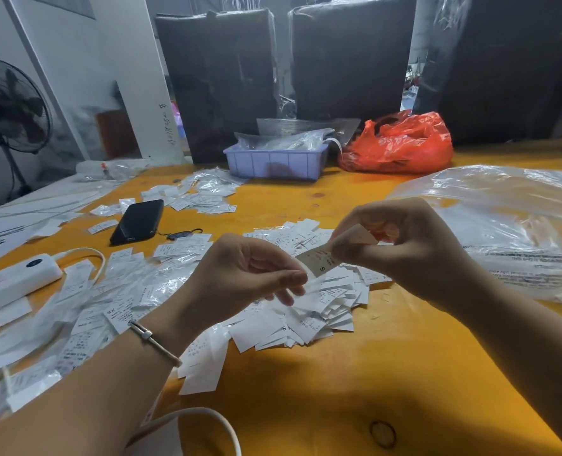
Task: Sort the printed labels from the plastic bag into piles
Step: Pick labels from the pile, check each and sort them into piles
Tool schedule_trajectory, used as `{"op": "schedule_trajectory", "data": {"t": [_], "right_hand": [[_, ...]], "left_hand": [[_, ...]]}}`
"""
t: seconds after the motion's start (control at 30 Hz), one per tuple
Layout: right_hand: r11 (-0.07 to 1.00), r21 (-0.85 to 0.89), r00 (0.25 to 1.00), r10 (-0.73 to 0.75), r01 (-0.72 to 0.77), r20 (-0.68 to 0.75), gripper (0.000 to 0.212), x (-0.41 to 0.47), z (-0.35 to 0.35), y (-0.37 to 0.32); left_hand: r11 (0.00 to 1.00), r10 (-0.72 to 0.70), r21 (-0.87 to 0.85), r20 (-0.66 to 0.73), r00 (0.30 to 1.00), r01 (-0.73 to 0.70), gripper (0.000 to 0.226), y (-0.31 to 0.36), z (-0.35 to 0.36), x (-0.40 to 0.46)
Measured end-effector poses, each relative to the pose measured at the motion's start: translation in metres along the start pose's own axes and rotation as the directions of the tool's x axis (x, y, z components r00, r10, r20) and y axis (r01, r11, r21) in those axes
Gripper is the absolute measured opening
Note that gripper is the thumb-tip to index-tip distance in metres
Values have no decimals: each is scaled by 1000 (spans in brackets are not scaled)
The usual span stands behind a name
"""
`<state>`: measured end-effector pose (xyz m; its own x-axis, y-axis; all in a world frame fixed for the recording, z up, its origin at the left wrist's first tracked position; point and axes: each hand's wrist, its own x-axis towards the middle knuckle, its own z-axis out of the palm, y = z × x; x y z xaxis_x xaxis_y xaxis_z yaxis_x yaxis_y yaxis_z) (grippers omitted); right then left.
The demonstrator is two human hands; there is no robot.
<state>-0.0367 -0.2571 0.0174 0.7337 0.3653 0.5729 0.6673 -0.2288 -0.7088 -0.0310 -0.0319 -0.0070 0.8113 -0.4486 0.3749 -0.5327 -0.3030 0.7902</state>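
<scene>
My right hand pinches a small white printed label marked "S" between thumb and fingers, above the yellow table. My left hand, with a bracelet on the wrist, touches the label's lower left end with its fingertips. Beneath both hands lies a loose pile of white labels. More labels, some in small clear sleeves, spread to the left. Another pile lies further back. A large clear plastic bag rests at the right.
A black phone and a white power strip with cable lie at the left. A lilac plastic tray and a red plastic bag stand at the back. Black wrapped bundles rise behind; a fan stands far left.
</scene>
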Motion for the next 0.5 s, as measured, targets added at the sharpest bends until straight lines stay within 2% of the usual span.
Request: {"op": "schedule_trajectory", "data": {"t": [0.17, 0.3, 0.43, 0.5], "right_hand": [[991, -18, 988, 134, -133, 73, 9, 2, -2, 6], [973, 64, 970, 213, -221, 114, 8, 1, 2, 11], [977, 73, 974, 189, -199, 127, 8, -1, 13, 12], [985, 59, 986, 158, -161, 59, 6, -1, 12, 11]], "left_hand": [[999, -34, -33, 13, 999, 34, 17, -1, 0, 0], [997, -58, -44, 33, 998, 59, 17, -1, 2, 0], [997, -71, -41, 17, 997, 71, 19, 0, 3, 1], [996, -73, -46, -9, 997, 73, 24, 1, 3, 2]]}}
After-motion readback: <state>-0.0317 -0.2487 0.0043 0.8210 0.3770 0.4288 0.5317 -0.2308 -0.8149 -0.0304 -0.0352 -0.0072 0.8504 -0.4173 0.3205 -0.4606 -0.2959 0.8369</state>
